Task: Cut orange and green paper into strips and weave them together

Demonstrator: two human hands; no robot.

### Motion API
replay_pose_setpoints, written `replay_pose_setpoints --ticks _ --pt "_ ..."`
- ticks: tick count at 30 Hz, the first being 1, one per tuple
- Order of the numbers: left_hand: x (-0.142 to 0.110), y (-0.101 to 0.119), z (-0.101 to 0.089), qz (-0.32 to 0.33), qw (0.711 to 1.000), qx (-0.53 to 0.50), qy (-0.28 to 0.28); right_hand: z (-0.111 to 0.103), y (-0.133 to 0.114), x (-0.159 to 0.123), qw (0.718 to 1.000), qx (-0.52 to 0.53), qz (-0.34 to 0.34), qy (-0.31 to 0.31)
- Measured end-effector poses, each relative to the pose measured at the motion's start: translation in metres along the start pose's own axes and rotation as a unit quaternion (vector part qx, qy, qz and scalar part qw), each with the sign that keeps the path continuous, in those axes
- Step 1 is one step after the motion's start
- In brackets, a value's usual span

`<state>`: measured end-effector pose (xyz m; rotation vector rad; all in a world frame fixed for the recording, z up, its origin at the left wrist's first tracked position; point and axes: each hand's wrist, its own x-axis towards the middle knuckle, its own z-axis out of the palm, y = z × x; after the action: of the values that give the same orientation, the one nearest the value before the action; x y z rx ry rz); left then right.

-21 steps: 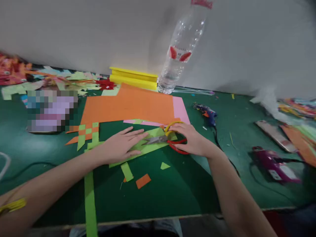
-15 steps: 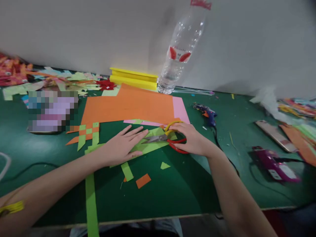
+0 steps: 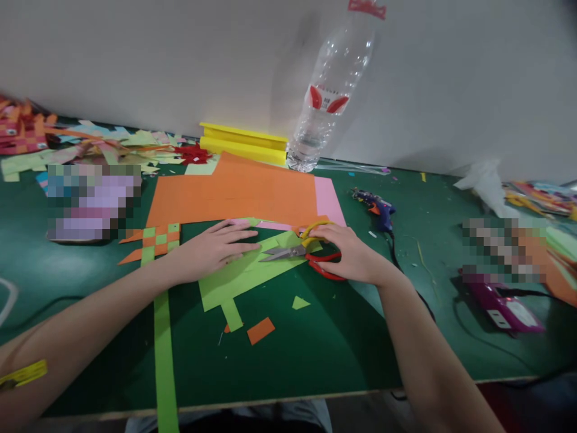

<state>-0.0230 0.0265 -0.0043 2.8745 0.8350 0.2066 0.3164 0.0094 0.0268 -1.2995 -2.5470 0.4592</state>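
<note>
My right hand (image 3: 349, 252) is closed around the handles of a pair of scissors (image 3: 295, 252), one loop yellow and the other red. Their blades are slightly parted and lie over a light green paper sheet (image 3: 246, 273), pointing left. My left hand (image 3: 214, 251) is open, fingers spread, over the sheet's upper left part. Under my left wrist runs a long green paper strip (image 3: 164, 361) that hangs past the table's front edge. A woven orange and green paper piece (image 3: 161, 239) lies just beyond my left forearm. Small green and orange scraps (image 3: 260, 331) are scattered nearer me.
Orange sheets (image 3: 234, 195) lie behind my hands, with a folded yellow strip (image 3: 243, 143) and a tilted-looking plastic bottle (image 3: 324, 102) by the wall. A glue gun (image 3: 378, 207) and a purple device (image 3: 505, 307) are on the right. A blurred-out phone (image 3: 94, 204) lies left.
My left hand has shifted up and left across the green sheet, uncovering its lower left corner. The right hand and scissors have stayed nearly still.
</note>
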Motion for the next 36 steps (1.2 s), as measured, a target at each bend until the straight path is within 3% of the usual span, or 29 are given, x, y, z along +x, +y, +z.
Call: replay_pose_setpoints --ticks 23,36 --pt "0.004 0.003 0.000 -0.015 0.999 0.025 -0.019 0.000 -0.003 0.017 0.999 -0.011 -0.003 -0.044" --pt "0.003 0.003 0.000 -0.017 0.999 0.030 -0.033 0.000 -0.006 0.020 0.999 0.002 -0.022 -0.023"
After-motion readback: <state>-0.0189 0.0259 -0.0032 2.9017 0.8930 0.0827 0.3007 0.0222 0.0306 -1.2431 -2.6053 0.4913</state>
